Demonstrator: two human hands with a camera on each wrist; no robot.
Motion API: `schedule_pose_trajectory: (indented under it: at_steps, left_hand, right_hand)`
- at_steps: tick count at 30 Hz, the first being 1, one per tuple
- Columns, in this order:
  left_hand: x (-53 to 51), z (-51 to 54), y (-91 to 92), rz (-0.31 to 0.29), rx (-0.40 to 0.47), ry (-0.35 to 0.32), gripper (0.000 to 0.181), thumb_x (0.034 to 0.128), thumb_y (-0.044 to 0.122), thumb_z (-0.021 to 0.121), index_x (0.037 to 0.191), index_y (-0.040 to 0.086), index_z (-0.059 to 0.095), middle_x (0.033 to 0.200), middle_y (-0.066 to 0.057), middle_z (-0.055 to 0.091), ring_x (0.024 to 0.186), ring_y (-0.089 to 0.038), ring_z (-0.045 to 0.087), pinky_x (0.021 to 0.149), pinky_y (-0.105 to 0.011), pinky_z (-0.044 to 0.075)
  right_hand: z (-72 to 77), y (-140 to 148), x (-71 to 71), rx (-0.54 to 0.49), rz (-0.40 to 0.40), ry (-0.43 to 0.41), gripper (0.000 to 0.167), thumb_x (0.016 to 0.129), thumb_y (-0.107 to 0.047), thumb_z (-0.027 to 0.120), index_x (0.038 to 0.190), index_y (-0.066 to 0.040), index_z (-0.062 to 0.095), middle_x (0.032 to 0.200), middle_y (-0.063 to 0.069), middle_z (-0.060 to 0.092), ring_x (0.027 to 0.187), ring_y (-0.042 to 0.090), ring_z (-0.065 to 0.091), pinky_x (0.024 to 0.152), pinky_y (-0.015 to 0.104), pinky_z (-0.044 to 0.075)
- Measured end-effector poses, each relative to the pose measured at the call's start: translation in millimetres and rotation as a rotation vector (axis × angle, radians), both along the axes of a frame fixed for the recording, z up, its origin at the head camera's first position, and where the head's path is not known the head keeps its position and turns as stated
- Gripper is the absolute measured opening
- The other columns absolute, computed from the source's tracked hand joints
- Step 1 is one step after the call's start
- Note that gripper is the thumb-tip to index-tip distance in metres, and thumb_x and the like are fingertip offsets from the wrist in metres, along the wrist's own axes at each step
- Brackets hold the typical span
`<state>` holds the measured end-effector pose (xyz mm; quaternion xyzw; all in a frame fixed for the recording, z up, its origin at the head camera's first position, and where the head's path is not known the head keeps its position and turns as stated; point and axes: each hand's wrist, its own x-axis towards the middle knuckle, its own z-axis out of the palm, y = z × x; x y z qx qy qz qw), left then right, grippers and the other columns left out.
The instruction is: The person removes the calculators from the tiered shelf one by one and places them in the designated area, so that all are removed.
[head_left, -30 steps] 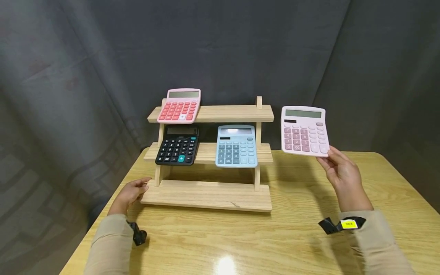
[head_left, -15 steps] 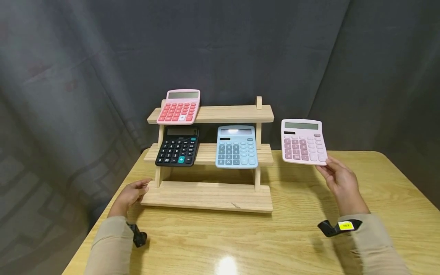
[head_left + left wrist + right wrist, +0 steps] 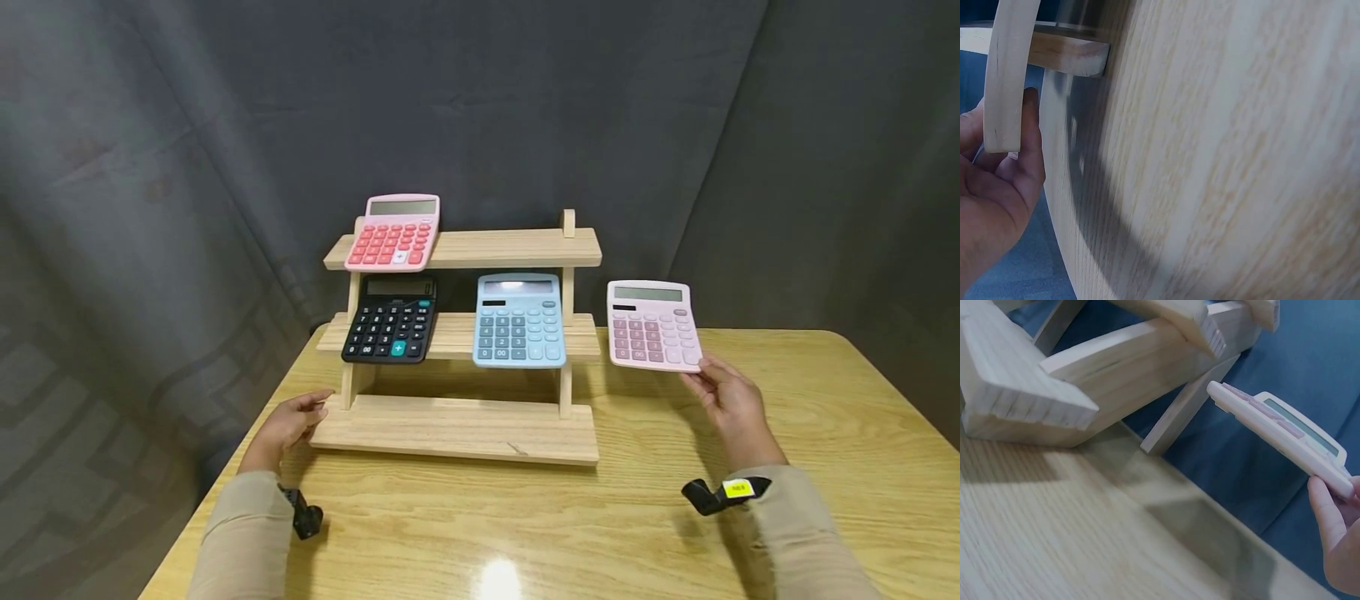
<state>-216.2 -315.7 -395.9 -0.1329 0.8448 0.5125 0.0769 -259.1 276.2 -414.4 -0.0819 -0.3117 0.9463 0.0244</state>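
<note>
My right hand (image 3: 731, 404) pinches the lower right corner of a pale pink calculator (image 3: 651, 327), held in the air to the right of a wooden three-tier display stand (image 3: 457, 425). Seen edge-on in the right wrist view, the calculator (image 3: 1282, 434) tilts, apart from the stand. At the bottom tier's left end, my left hand (image 3: 288, 423) grips the board, its thumb and fingers (image 3: 1032, 140) on either side of the wood. A pink calculator with red keys (image 3: 393, 233) leans on the top tier. The middle tier bears a black calculator (image 3: 390, 321) and a light blue one (image 3: 519, 321).
The stand rests on a wood-grain table (image 3: 450, 525). Behind the table hangs a dark grey curtain (image 3: 495, 108). A small wooden peg (image 3: 567, 223) rises at the top tier's right end.
The pale pink calculator has come down and slightly left in my right hand, nearer the middle tier's height. My left hand keeps its grip on the stand.
</note>
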Motion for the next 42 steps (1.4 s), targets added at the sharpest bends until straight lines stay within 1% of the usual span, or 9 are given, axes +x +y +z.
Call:
schedule_pose_trajectory:
  at_steps: [4,7,13,20,25,28,33,36,42]
  left_hand:
    - [-0.4,0.1,0.3,-0.013,0.002,0.008,0.044,0.0896,0.009,0.046,0.129,-0.004,0.034,0.083,-0.005,0.042,0.059,-0.013,0.039,0.053,-0.026,0.033]
    - [-0.9,0.2,0.3,-0.014,0.011,0.003,0.044,0.0895,0.009,0.046,0.129,-0.004,0.033,0.085,-0.006,0.042,0.060,-0.013,0.040,0.054,-0.026,0.033]
    - [-1.6,0.1,0.2,-0.003,0.014,-0.008,0.045,0.0893,0.011,0.047,0.130,-0.003,0.034,0.092,-0.008,0.043,0.066,-0.013,0.043,0.057,-0.027,0.035]
    - [-1.8,0.2,1.6,-0.010,0.021,0.001,0.044,0.0895,0.008,0.046,0.129,-0.005,0.033,0.081,-0.004,0.041,0.058,-0.013,0.039,0.053,-0.026,0.033]
    - [-1.7,-0.1,3.5,0.002,0.011,-0.005,0.044,0.0888,0.009,0.047,0.128,-0.005,0.035,0.091,-0.006,0.045,0.066,-0.013,0.043,0.057,-0.026,0.035]
    - [-1.8,-0.9,3.6,0.008,0.012,-0.011,0.044,0.0885,0.009,0.048,0.128,-0.004,0.036,0.096,-0.008,0.046,0.072,-0.013,0.044,0.059,-0.026,0.036]
    - [-1.0,-0.1,2.5,0.009,0.019,-0.012,0.043,0.0891,0.009,0.047,0.129,-0.003,0.035,0.089,-0.006,0.043,0.065,-0.013,0.042,0.057,-0.026,0.034]
    - [-0.7,0.2,1.5,0.007,0.014,-0.012,0.044,0.0895,0.009,0.046,0.130,-0.003,0.034,0.085,-0.005,0.041,0.061,-0.013,0.040,0.055,-0.026,0.033]
    - [-0.9,-0.4,0.4,0.021,-0.004,-0.023,0.043,0.0889,0.009,0.047,0.129,-0.002,0.036,0.092,-0.008,0.043,0.068,-0.014,0.044,0.058,-0.026,0.035]
  right_hand:
    - [18.0,-15,15.3,-0.019,-0.008,-0.023,0.022,0.084,0.010,0.045,0.080,0.002,0.065,0.076,0.016,0.059,0.070,0.026,0.061,0.067,0.033,0.046]
    - [21.8,-18,19.0,-0.043,0.014,-0.027,0.029,0.086,0.010,0.040,0.076,0.002,0.066,0.074,0.016,0.059,0.068,0.026,0.061,0.066,0.033,0.047]
    - [15.3,-17,16.3,-0.030,0.026,-0.047,0.029,0.086,0.009,0.040,0.074,0.002,0.065,0.074,0.015,0.059,0.068,0.025,0.061,0.067,0.032,0.046]
    - [8.9,-15,16.6,-0.020,0.030,-0.056,0.028,0.087,0.008,0.040,0.075,0.002,0.064,0.074,0.015,0.059,0.070,0.023,0.060,0.071,0.031,0.045]
    - [6.2,-16,15.8,-0.019,0.028,-0.086,0.031,0.088,0.006,0.035,0.075,0.002,0.063,0.073,0.015,0.059,0.070,0.022,0.060,0.069,0.030,0.045]
    - [3.8,-17,15.3,0.012,0.014,-0.121,0.028,0.089,0.005,0.035,0.077,0.000,0.061,0.074,0.013,0.059,0.070,0.021,0.060,0.070,0.029,0.045]
    - [0.2,-19,12.3,0.075,0.004,-0.151,0.022,0.089,0.003,0.038,0.079,-0.003,0.056,0.075,0.010,0.059,0.071,0.018,0.060,0.071,0.029,0.045]
    - [-1.0,-21,9.1,0.078,0.003,-0.163,0.019,0.088,0.003,0.039,0.081,-0.003,0.056,0.075,0.011,0.059,0.072,0.018,0.060,0.071,0.029,0.045]
    - [-0.3,-22,6.0,0.089,-0.009,-0.197,0.018,0.088,0.003,0.041,0.082,-0.004,0.056,0.075,0.010,0.059,0.072,0.018,0.060,0.073,0.029,0.044]
